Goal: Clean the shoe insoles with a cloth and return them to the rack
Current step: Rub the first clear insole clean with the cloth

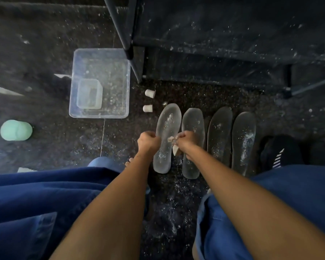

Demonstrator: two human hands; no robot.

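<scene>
At frame centre, left hand is fisted, right hand clamps the cloth; wipe the dusty insole heel to toe, I think.

- A home's shoe corner: dark speckled floor, black shoe rack at upper right.
- Four insoles and black shoes lined up below it.

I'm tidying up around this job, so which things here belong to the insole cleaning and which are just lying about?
Belongs to the job:
four insoles in a row
cloth in the right hand
left hand
rack

Lying about:
clear tub
green cap
two small white cups
black shoe
</scene>
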